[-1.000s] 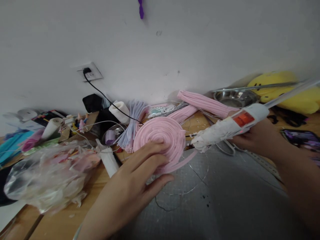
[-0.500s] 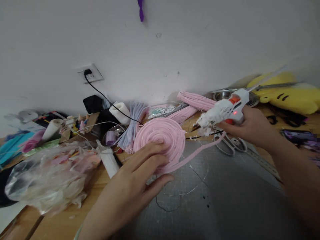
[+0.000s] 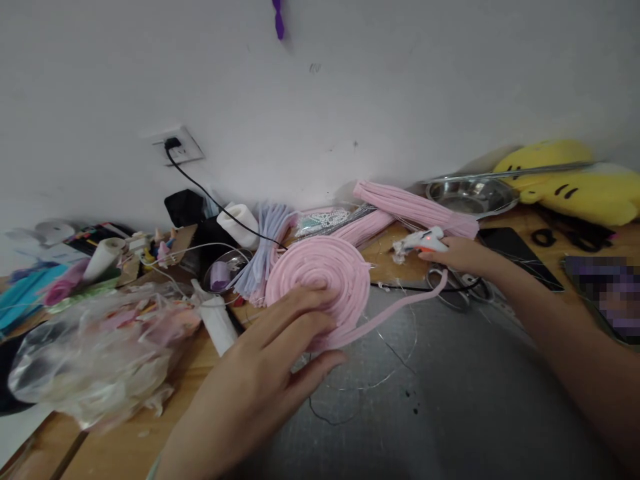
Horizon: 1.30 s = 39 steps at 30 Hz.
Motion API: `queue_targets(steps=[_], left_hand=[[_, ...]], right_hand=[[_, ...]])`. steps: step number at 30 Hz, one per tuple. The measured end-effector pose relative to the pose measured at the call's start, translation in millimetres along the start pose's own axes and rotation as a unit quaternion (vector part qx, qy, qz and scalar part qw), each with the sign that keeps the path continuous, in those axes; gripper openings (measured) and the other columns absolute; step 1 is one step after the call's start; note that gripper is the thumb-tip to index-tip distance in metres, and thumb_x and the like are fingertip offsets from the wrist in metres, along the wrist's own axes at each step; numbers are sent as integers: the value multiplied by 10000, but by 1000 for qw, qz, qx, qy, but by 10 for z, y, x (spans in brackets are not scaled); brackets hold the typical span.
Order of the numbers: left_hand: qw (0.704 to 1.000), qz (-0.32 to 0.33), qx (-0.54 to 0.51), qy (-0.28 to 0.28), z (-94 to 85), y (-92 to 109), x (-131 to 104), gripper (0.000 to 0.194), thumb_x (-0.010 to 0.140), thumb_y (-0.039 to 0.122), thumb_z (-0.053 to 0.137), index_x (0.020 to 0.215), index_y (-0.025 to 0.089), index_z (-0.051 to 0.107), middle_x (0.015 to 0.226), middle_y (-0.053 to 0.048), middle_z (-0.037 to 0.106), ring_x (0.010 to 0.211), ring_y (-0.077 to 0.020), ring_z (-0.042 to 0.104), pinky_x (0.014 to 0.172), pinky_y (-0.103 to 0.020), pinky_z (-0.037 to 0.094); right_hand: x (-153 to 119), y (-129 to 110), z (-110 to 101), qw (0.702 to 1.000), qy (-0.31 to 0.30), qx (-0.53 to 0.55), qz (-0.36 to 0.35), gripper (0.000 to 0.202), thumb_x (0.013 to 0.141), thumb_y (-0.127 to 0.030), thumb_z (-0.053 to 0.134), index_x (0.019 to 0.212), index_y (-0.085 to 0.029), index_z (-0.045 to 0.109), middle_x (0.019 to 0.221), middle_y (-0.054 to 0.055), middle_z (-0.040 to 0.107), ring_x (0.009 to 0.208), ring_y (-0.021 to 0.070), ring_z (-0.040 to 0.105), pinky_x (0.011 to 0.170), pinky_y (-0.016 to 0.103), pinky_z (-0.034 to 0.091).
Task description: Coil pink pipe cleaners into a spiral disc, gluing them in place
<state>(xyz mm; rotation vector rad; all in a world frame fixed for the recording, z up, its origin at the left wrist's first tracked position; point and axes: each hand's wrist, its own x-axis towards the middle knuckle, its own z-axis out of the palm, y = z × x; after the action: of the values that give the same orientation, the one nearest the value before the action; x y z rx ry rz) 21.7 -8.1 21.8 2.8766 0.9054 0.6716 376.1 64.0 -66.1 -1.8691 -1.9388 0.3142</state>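
Coil (image 3: 347,270) over mat (image 3: 450,400) edge beneath open left hand (image 3: 260,363), right hand (image 3: 465,257) around glue gun (image 3: 423,241)

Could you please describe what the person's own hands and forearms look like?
The left hand and right hand are both bare, without gloves or visible rings. A pale greenish edge shows at the left wrist, perhaps a band or cuff. The right forearm shows no sleeve.

A cluttered craft workspace, shown by pipe-cleaner bundles (image 3: 417,207), scissors (image 3: 453,293) and a glue gun (image 3: 420,244) on wood.
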Motion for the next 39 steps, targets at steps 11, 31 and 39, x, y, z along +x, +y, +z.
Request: queue_targets(steps=[11,31,39], left_hand=[[1000,5,-7,0,3,18,14,159,933,274,558,1069,193,544,1279,-66,568,1236,-173,517,1071,-307,448],[1000,1,13,6,55,51,27,149,916,239,583,1045,185,533,1258,-64,566,1214,-171,513,1062,-299,438],[999,26,16,23,75,78,68,103,934,251,550,983,160,542,1262,-97,547,1208,-168,509,1060,-265,413]], right_hand=[[-543,-750,-540,993,-100,12,-58,418,881,-558,431,978,-253,701,724,29,691,611,192,626,511,281,438],[-548,-965,-367,995,29,62,-73,407,891,-580,443,915,-271,708,788,16,738,619,184,636,526,285,405],[-493,-1045,-269,983,109,39,-141,257,930,-349,496,896,-204,705,869,30,747,765,185,665,646,291,443]])
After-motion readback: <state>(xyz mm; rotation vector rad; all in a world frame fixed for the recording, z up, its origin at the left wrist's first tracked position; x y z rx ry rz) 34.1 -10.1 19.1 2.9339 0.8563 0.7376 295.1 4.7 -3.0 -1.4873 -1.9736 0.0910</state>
